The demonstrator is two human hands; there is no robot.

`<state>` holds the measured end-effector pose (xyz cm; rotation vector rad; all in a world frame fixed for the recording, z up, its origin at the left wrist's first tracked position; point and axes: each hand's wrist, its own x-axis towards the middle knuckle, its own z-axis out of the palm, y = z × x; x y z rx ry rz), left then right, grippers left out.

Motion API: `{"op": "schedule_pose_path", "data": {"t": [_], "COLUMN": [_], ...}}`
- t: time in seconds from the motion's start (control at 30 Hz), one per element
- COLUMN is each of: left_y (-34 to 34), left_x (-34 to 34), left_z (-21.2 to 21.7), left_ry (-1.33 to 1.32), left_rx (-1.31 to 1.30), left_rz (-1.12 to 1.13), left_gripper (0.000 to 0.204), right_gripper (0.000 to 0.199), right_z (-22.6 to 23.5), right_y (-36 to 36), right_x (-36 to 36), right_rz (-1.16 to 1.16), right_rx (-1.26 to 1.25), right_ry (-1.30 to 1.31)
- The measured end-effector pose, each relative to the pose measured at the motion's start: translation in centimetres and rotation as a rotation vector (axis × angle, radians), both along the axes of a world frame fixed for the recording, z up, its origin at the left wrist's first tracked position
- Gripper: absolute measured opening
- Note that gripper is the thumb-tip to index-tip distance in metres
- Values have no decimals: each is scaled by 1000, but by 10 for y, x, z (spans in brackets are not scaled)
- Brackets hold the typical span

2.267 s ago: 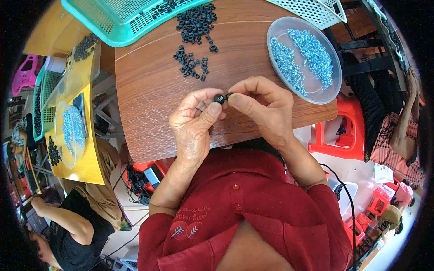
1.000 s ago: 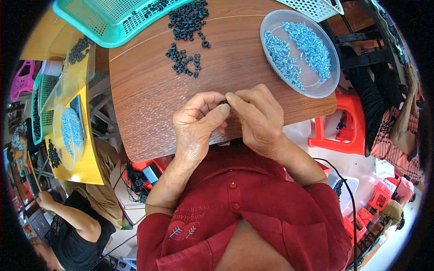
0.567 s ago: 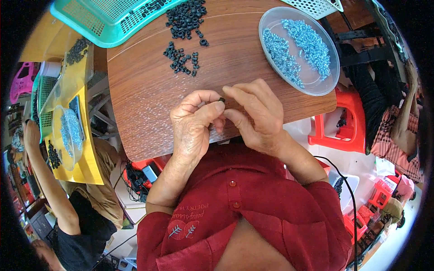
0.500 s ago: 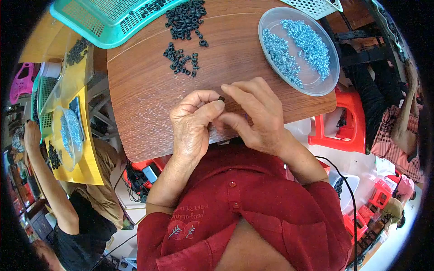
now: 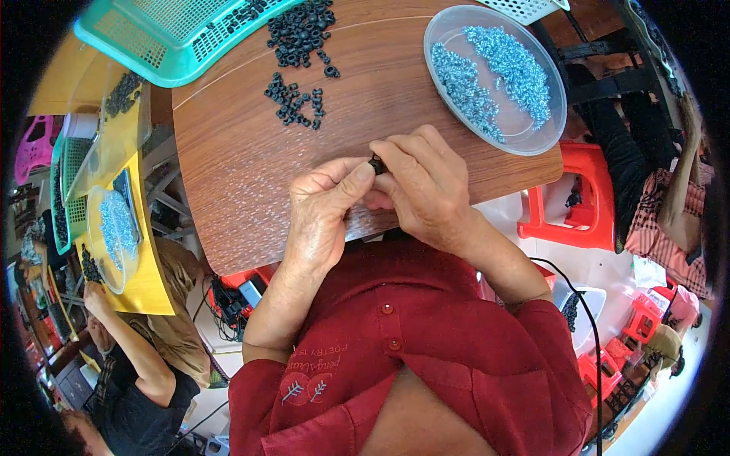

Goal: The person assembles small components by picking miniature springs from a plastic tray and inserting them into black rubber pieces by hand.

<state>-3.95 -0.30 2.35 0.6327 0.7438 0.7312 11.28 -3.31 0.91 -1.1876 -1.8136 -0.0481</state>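
Observation:
My left hand (image 5: 323, 213) and my right hand (image 5: 422, 186) meet over the near edge of a brown wooden table (image 5: 228, 167). Between their fingertips they pinch a small black ring-shaped part (image 5: 376, 163). Further out on the table lie loose black ring parts (image 5: 293, 99) in a scattered pile. At the right stands a clear round plastic dish (image 5: 532, 129) holding several small silvery-blue screws (image 5: 494, 68).
A teal plastic basket (image 5: 160, 34) sits at the table's far left edge and a white basket (image 5: 525, 7) at the far right. Left of me, another person (image 5: 144, 365) works at a yellow table (image 5: 144, 281) with a similar dish. Red stools (image 5: 570, 197) stand to the right.
Both hands stayed together at the table's near edge. The black part, hidden among the fingers a second ago, now shows at the fingertips. The other person's arm came into view at left.

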Motion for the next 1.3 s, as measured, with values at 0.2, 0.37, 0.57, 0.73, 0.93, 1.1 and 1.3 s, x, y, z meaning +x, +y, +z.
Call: {"op": "schedule_pose_path", "data": {"t": [0.2, 0.37, 0.57, 0.73, 0.93, 1.1, 1.3], "left_y": [-5, -4, 4, 6, 5, 33, 101], "left_x": [-1, -3, 1, 6, 2, -17, -9], "left_z": [-3, -2, 3, 3, 4, 18, 23], "left_ry": [53, 22, 35, -38, 209, 481, 895], "left_rx": [139, 93, -17, 30, 271, 582, 1061], "left_rz": [44, 31, 2, -35, -51, 74, 139], "left_gripper": [21, 17, 18, 18, 24, 20, 20], "right_gripper": [36, 35, 37, 38, 34, 23, 25], "right_z": [-4, -5, 2, 10, 27, 81, 128], "right_y": [-2, 0, 4, 9, 15, 75, 164], "right_x": [-5, -7, -3, 5, 27, 100, 206], "right_rz": [28, 40, 78, 85, 116, -236, -690], "right_rx": [58, 127, 134, 126, 38, 168, -121], "right_ry": [26, 21, -3, -56, -169, -337, -474]}}
